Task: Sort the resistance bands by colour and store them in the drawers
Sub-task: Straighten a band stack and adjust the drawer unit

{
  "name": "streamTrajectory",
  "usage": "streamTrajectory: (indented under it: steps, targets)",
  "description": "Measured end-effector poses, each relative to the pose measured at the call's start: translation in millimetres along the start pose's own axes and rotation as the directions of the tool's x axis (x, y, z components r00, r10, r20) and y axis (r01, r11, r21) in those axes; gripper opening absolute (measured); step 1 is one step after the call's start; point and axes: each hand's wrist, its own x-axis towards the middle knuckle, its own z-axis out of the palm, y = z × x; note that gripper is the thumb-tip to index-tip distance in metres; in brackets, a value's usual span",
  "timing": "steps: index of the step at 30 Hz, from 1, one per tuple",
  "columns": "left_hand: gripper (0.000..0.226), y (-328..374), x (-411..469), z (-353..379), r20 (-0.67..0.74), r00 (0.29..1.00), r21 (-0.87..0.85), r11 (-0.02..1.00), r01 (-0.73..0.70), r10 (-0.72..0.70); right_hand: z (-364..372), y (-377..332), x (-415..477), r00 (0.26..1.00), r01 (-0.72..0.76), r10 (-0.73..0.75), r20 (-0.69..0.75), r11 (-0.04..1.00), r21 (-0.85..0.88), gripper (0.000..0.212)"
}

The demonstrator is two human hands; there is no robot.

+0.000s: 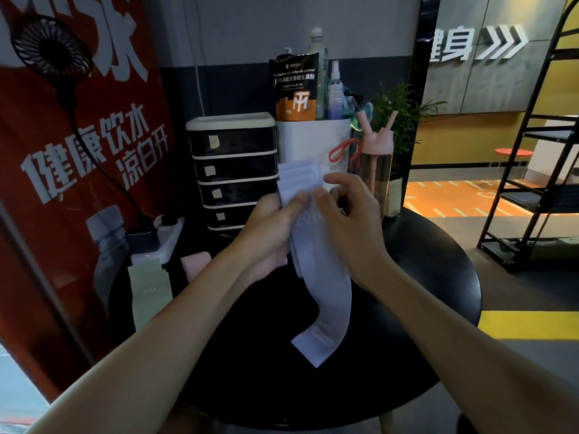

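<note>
A pale lilac resistance band (322, 296) hangs from both my hands above the round black table (438, 277), its lower end curling just over the tabletop. My left hand (269, 227) grips its folded upper part, with the thumb pressed on the band. My right hand (351, 211) pinches the same folded part from the right. A pale green band (150, 292) lies flat at the table's left, and a pink band (195, 264) lies beside it. The black drawer unit (233, 170), several drawers high with small paper labels, stands behind my hands, all drawers closed.
A white bin (313, 139) holding a powder pouch and bottles stands right of the drawers, next to a pink bottle (376, 158) with a red strap and a potted plant. A power strip (159, 236) and fan cable sit at the left. A black rack (532, 183) stands at the right.
</note>
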Motion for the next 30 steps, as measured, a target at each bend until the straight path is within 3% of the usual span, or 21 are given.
streamTrajectory:
  steps: [3,6,8,10,12,17,21,24,28,30]
  targets:
    - [0.025,10.5,5.0,-5.9,-0.098,0.995,-0.016,1.0,-0.014,0.013,-10.8,11.8,-13.7,0.994,-0.099,0.099,0.046,0.995,-0.002,0.035]
    - [0.026,26.8,6.5,-11.0,-0.121,0.992,0.017,0.999,-0.029,0.031,-24.1,30.6,-34.2,0.95,-0.219,0.229,0.215,0.973,-0.067,0.053]
    - [0.026,34.6,6.7,-13.0,-0.123,0.992,0.021,0.999,-0.033,0.035,-30.4,42.6,-45.2,0.881,-0.27,0.313,0.355,0.948,-0.166,0.044]
    - [0.03,40.7,7.7,-14.5,-0.117,0.992,0.004,0.999,-0.037,0.037,-32.9,51.4,-53.0,0.829,-0.201,0.352,0.435,0.913,-0.354,0.023]
    - [0.035,45.9,8.4,-16.1,-0.113,0.993,-0.017,0.999,-0.036,0.034,-33.8,57.5,-55.8,0.842,-0.09,0.33,0.427,0.866,-0.493,0.007]
    - [0.037,53.4,6.6,-20.9,-0.091,0.995,-0.023,0.999,-0.043,0.041,-43.8,58.6,-45.8,0.924,-0.09,0.286,0.254,0.808,-0.582,0.036]
    - [0.036,49.8,2.1,-20.8,-0.056,0.998,-0.008,1.0,-0.029,0.029,-47.8,47.5,-32.3,0.913,-0.176,0.325,0.247,0.859,-0.481,0.019]
    - [0.037,41.2,-0.3,-19.7,-0.034,0.999,-0.003,1.0,0.0,0.0,-50.8,43.9,-25.0,0.94,-0.134,0.258,0.224,0.881,-0.455,0.031]
    - [0.036,23.7,-1.3,-19.6,-0.029,0.998,0.015,0.999,0.048,-0.048,-52.8,34.2,-20.6,0.909,-0.389,0.388,0.151,0.921,-0.024,0.035]
    - [0.034,11.4,-3.1,-18.0,-0.022,0.997,0.022,0.997,0.073,-0.072,-51.8,32.2,-21.3,0.915,-0.397,0.389,0.111,0.916,0.059,0.031]
